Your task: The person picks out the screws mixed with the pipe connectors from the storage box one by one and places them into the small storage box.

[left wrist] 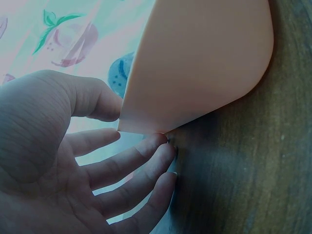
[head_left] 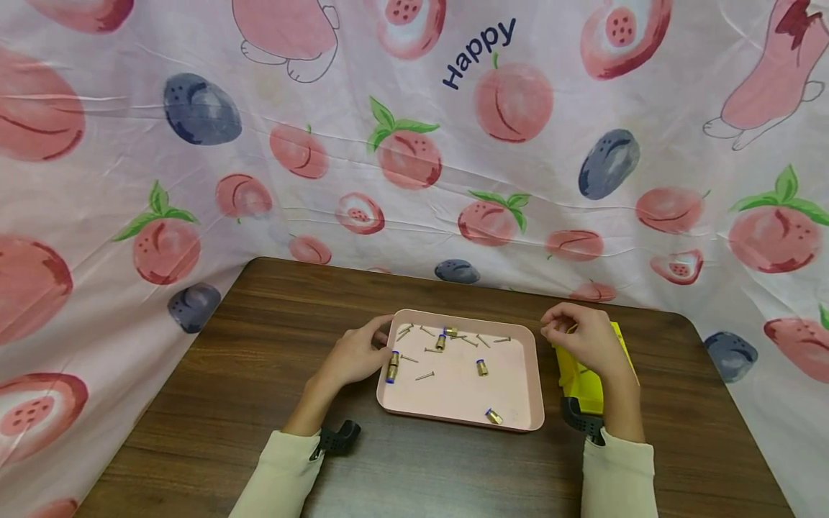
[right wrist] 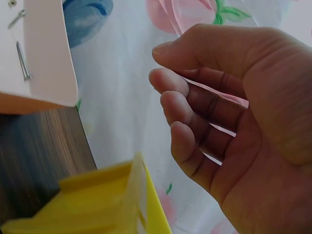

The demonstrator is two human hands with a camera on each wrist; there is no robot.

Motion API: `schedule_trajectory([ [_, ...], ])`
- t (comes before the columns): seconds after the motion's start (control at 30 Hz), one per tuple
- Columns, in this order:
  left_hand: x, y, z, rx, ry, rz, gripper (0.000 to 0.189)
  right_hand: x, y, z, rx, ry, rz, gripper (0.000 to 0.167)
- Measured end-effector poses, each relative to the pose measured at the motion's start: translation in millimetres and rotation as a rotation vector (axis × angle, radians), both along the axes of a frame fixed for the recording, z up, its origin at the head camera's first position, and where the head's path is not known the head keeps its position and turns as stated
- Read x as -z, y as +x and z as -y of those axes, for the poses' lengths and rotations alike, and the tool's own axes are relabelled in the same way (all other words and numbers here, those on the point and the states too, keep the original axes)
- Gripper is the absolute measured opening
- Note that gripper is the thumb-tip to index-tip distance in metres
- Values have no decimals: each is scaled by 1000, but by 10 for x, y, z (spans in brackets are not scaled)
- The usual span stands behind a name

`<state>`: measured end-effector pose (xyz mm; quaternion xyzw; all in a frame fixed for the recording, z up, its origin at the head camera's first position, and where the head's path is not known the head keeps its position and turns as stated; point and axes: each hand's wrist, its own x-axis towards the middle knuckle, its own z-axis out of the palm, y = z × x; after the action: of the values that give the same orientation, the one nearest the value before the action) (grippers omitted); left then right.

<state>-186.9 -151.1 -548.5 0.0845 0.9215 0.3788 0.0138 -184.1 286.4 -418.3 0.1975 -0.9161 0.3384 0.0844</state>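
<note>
A pink tray (head_left: pixel 453 403) holds several loose screws (head_left: pixel 424 376) and brass tube fittings with blue collars (head_left: pixel 482 367). My left hand (head_left: pixel 352 354) is at the tray's left wall, its thumb near the rim. In the left wrist view its fingers (left wrist: pixel 131 163) stretch along the outside of the wall, some touching its lower edge. My right hand (head_left: pixel 583 338) hovers above the yellow box (head_left: pixel 586 385), right of the tray. In the right wrist view its fingers (right wrist: pixel 183 139) are loosely curled toward the thumb, and no object shows between them.
The dark wooden table (head_left: pixel 259 338) carries the tray and box. A fruit-printed cloth (head_left: pixel 414 216) hangs behind the table and along both sides. Inside the tray, one fitting (head_left: pixel 494 416) lies near the front right corner.
</note>
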Motion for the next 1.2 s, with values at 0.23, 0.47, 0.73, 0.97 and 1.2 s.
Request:
schedule_trajectory([
  [0.23,-16,11,-9,-3,-2,-6,65,5,-10,147,-62,-6,22,11],
  [0.47,1,2,3,-2,-4,8,65,8,-18,273,-110,-12,49,14],
  [0.73,0,2,0,-2,0,29,66,45,-54,385,-161,-2,59,15],
  [0.97,-4,2,-6,1,9,33,66,70,-70,490,-220,9,44,15],
  [1.2,-1,-2,0,5,11,28,66,107,-95,599,-251,7,82,20],
])
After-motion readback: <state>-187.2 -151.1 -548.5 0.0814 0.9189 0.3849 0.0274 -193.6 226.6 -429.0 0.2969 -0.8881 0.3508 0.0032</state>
